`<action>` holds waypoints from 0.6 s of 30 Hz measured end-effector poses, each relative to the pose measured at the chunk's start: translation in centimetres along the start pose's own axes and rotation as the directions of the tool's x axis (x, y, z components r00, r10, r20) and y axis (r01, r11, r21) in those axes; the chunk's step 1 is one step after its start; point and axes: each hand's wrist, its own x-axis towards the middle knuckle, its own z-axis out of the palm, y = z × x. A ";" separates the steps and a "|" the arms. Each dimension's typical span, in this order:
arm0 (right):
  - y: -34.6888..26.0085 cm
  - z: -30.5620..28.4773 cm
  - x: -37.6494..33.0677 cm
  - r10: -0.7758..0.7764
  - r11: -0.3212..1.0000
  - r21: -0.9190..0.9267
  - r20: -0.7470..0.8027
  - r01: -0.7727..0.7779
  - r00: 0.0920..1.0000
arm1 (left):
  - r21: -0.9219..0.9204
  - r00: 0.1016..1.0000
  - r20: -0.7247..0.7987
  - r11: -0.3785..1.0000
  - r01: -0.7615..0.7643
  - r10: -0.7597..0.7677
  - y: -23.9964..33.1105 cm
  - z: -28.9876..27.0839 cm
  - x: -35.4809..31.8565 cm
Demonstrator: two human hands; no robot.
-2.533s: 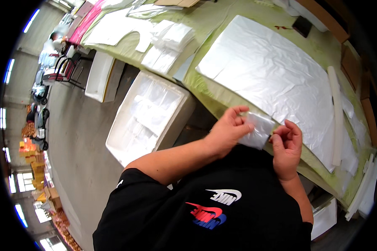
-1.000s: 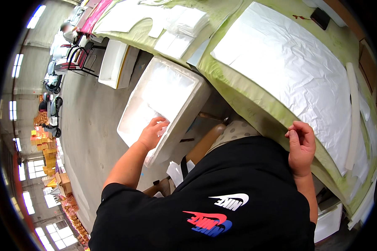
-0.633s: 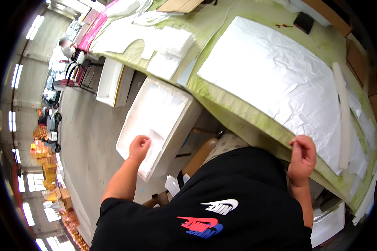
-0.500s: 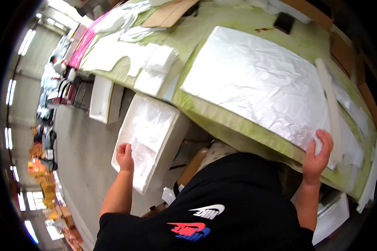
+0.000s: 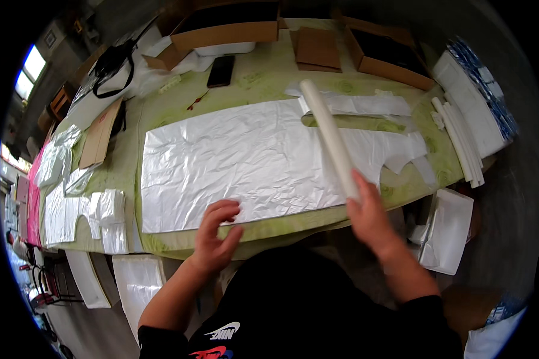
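Note:
A large, wrinkled white plastic vest-style bag (image 5: 233,161) lies flat on the table, its cut-out handle end toward the right. Across it near the handles runs a long white tube (image 5: 328,128). My right hand (image 5: 368,215) is closed around the tube's near end. At the table's front edge my left hand (image 5: 217,236) hovers by the bag's near side, fingers curved and apart, holding nothing.
Green-patterned cloth covers the table (image 5: 161,107). Farther back are a dark phone (image 5: 221,71), small red-handled scissors (image 5: 196,102) and cardboard boxes (image 5: 389,51). More white tubes (image 5: 459,140) lie right. Folded white bags (image 5: 111,209) rest left; white bins (image 5: 139,278) stand below.
My view has swung to the right. My right hand, beside the tube before, now grips its near end. My left hand has come from over the bin to the table edge and opened.

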 end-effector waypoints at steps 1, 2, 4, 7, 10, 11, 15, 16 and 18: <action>-1.2 1.1 -1.2 -0.013 0.998 0.066 -0.025 0.014 1.000 | 0.013 1.000 0.026 1.000 -0.001 0.000 0.6 1.8 1.9; -2.2 2.1 -2.3 -0.015 0.995 0.100 -0.014 0.016 1.000 | 0.072 0.994 0.100 0.996 -0.060 0.053 0.7 3.5 3.8; -4.4 3.4 -3.9 0.003 0.986 0.164 0.024 -0.007 1.000 | 0.135 0.965 0.236 0.979 -0.150 0.115 0.7 6.5 6.6; -5.3 4.5 -4.9 0.044 0.966 0.251 0.100 -0.068 0.994 | 0.238 0.910 0.392 0.941 -0.241 0.134 -1.0 9.8 8.5; -4.4 2.7 -3.5 0.010 0.986 0.167 0.090 -0.025 0.996 | 0.306 0.889 0.423 0.895 -0.323 0.176 -2.5 10.3 8.4; -3.6 1.8 -2.1 0.007 0.992 0.125 0.054 -0.014 0.999 | 0.312 0.891 0.421 0.896 -0.317 0.169 -2.5 10.3 8.2; 2.2 1.5 7.4 -0.074 0.981 -0.190 -0.205 0.034 0.976 | 0.308 0.893 0.427 0.905 -0.292 0.143 -1.5 10.2 8.3; 4.1 2.2 10.1 -0.060 0.972 -0.234 -0.232 0.004 0.971 | 0.307 0.891 0.431 0.906 -0.292 0.141 -1.5 10.3 8.5; 5.6 2.8 15.0 0.051 0.928 -0.356 -0.164 -0.107 0.985 | 0.322 0.891 0.426 0.895 -0.309 0.154 -1.7 10.3 8.4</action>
